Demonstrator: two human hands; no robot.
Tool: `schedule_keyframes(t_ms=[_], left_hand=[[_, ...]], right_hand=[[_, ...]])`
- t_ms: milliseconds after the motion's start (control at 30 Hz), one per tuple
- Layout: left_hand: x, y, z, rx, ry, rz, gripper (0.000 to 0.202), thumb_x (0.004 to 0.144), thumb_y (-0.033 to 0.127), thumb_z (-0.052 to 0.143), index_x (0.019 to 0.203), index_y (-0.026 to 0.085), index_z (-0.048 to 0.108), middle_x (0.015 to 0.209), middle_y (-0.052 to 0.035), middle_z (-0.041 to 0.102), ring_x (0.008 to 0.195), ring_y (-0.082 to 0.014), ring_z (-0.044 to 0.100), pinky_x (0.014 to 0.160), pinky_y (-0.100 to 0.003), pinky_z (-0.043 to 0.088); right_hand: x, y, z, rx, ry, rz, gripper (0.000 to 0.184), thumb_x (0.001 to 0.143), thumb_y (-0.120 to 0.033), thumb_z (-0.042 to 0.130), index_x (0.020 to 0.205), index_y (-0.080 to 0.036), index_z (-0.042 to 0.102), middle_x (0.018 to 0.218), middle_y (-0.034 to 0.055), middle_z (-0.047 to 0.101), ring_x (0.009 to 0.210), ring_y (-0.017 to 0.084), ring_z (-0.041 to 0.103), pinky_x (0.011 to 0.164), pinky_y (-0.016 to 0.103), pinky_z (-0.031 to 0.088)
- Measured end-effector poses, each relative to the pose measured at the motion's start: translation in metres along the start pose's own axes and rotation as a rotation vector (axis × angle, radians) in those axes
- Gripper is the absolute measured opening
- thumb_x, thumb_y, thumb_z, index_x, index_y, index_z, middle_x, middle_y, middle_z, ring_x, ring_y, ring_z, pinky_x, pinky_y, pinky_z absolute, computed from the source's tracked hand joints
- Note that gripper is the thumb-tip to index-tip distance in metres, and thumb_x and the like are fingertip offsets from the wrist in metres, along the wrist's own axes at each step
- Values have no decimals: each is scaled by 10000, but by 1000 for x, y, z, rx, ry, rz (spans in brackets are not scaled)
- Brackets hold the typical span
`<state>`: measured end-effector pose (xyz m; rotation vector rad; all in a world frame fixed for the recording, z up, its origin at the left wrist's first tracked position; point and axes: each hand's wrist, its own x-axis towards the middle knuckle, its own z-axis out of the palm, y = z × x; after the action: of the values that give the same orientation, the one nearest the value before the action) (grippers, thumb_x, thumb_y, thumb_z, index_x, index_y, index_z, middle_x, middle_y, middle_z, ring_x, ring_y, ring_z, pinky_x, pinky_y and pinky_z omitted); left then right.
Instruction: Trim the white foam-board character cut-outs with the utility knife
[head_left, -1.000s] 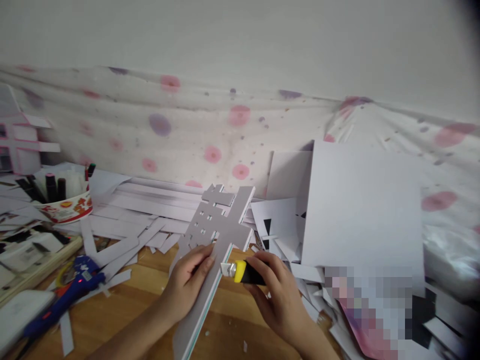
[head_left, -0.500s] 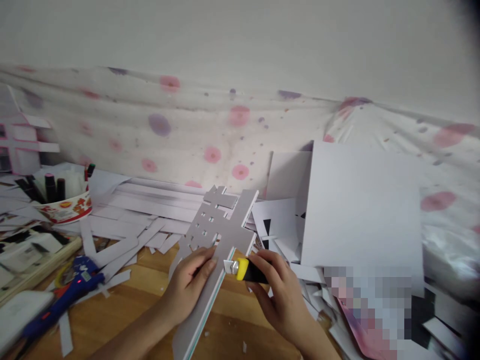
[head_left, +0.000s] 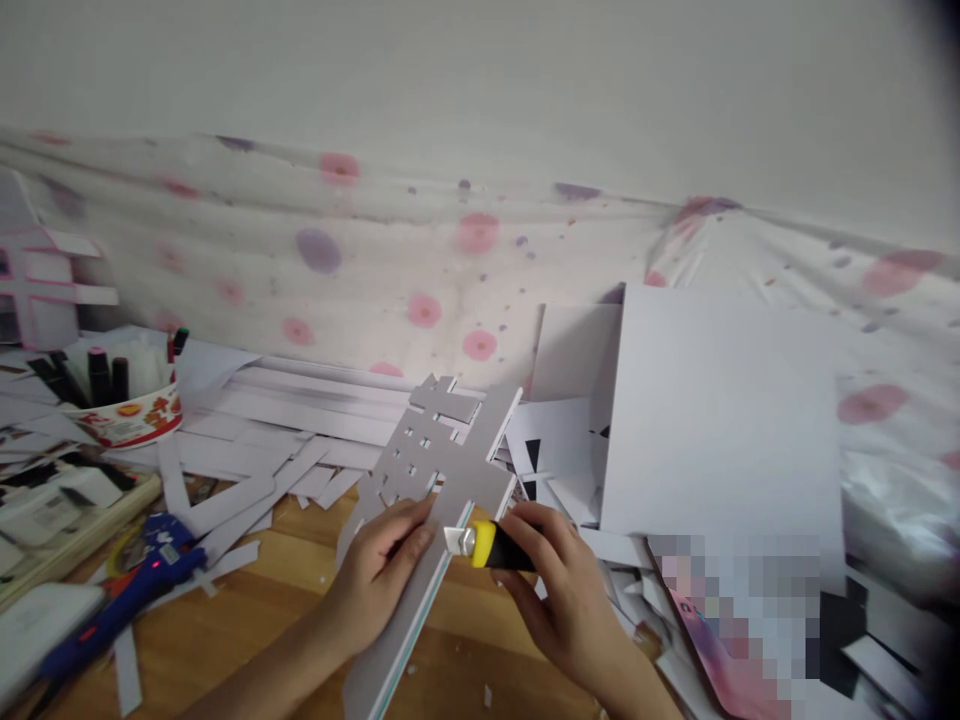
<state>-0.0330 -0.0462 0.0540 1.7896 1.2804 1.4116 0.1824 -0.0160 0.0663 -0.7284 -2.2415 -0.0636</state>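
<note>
My left hand (head_left: 386,580) grips a pale grey foam board cutout (head_left: 472,462) by its long edge, thumb on the upper face. The board is tilted up off the table and has several small square holes and notched edges; a teal line runs along its side. In my right hand (head_left: 566,590) is a yellow and black utility knife (head_left: 501,546), fingers wrapped round the handle. Its short blade points left and lies at the board's right edge, close to my left thumb. Whether the blade has sunk into the board I cannot tell.
A blue glue gun (head_left: 124,600) lies at the left beside a power strip (head_left: 82,500). Behind them stands a paper tub (head_left: 131,418) of markers. White board strips (head_left: 247,500) cover much of the wooden table (head_left: 277,590). A large white panel (head_left: 724,410) leans at the right.
The board and the knife have shifted very slightly in view. Both hands keep the same grip, and the blade stays at the board's edge.
</note>
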Motion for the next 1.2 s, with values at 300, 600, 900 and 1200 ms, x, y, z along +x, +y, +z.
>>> schedule_keyframes(t_ms=[300, 600, 900, 1200], left_hand=[[1, 2, 0, 13, -5, 5, 318, 866, 300, 454, 1138, 250, 612, 1047, -49, 674, 986, -182, 600, 827, -282, 488], [1, 2, 1, 9, 4, -8, 304, 864, 310, 455, 1104, 243, 630, 1051, -45, 674, 984, -175, 601, 831, -278, 485], [1, 3, 0, 8, -18, -13, 318, 865, 310, 454, 1129, 241, 617, 1100, -52, 659, 1036, -190, 585, 876, -303, 471], [1, 2, 1, 12, -14, -3, 317, 867, 302, 455, 1143, 264, 608, 1092, -44, 664, 1032, -189, 589, 847, -291, 488]], right_hand=[[-1, 6, 3, -10, 48, 53, 384, 861, -183, 482, 1238, -183, 405, 1071, 127, 499, 952, 234, 528, 743, 380, 489], [-1, 4, 2, -12, 27, 23, 374, 865, -200, 477, 1234, -205, 418, 1072, 123, 518, 954, 237, 539, 742, 390, 497], [1, 7, 1, -38, 73, 70, 373, 868, -213, 475, 1237, -205, 418, 1061, 123, 521, 937, 234, 556, 723, 377, 509], [1, 7, 1, -28, 77, 55, 385, 865, -184, 474, 1245, -193, 407, 1062, 124, 515, 937, 229, 548, 726, 376, 510]])
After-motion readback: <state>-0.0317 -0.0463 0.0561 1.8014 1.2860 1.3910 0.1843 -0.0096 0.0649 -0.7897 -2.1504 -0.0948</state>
